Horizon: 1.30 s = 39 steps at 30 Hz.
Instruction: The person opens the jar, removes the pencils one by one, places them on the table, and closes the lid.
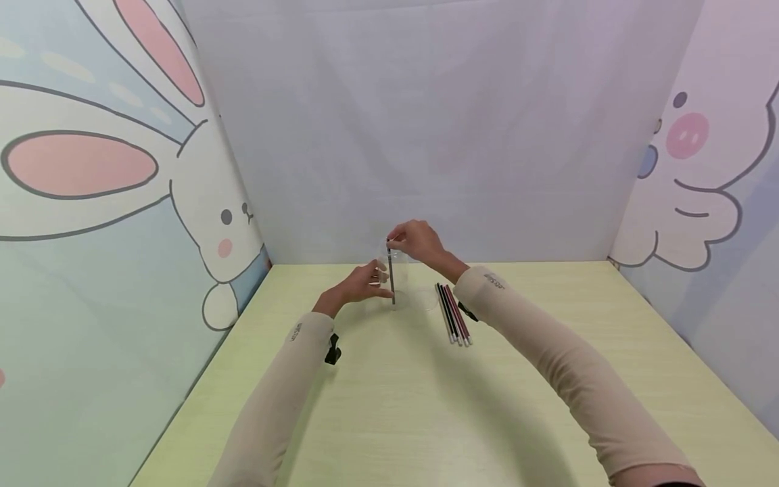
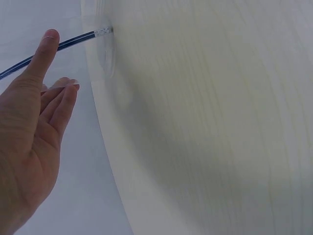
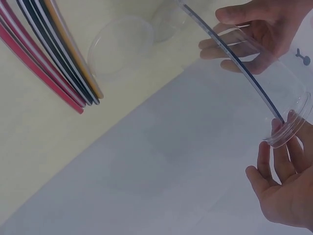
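Note:
A clear, see-through jar [image 1: 399, 274] stands upright near the back of the table. My left hand [image 1: 364, 281] grips it low, thumb across the near side and fingers round the far left side. Inside leans a dark striped pencil [image 3: 239, 63], its eraser end down at the jar's bottom in the left wrist view. At the jar's mouth, my right hand [image 1: 420, 240] pinches the pencil's upper end with its fingertips. In the right wrist view those fingers [image 3: 279, 152] overlap the jar's rim.
Several pencils [image 1: 453, 314], red, black and yellowish, lie side by side right of the jar, eraser ends toward me. Between them and the jar lies a clear round lid [image 3: 121, 46]. A pale curtain [image 1: 438, 135] hangs behind the table; printed cartoon panels flank it.

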{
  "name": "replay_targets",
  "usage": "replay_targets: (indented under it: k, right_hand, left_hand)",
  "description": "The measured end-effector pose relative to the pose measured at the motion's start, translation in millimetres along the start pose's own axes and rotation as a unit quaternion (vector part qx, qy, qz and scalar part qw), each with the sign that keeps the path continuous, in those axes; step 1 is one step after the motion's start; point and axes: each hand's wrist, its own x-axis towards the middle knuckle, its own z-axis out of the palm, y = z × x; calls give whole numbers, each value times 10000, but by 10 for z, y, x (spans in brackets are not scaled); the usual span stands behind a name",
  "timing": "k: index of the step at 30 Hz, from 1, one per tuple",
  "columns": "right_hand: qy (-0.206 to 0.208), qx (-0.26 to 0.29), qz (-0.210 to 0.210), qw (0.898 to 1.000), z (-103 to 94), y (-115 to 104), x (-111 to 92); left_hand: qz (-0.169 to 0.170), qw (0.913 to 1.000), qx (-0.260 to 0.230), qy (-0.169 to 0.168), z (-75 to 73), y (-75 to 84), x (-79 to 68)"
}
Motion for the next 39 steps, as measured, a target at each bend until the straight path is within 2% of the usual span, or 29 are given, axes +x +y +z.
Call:
replay_targets:
  k: [8,18,27,39]
  right_hand:
    - [55,187,-41,9998,26,23,8]
    - [76,360,-97,9993,56,41,19]
    - [604,302,-436,9968,1,79,45]
    - [1169,518,-657,9896,-232,-20,151]
  left_hand:
    - [-73,10000,23,7,-18,-9,3]
    - [33,10000,4,-9,-18,47,-34]
    - [-5,10000,78,-28,-2,63,-10]
    - [-50,10000,57,-30,-5,58,0]
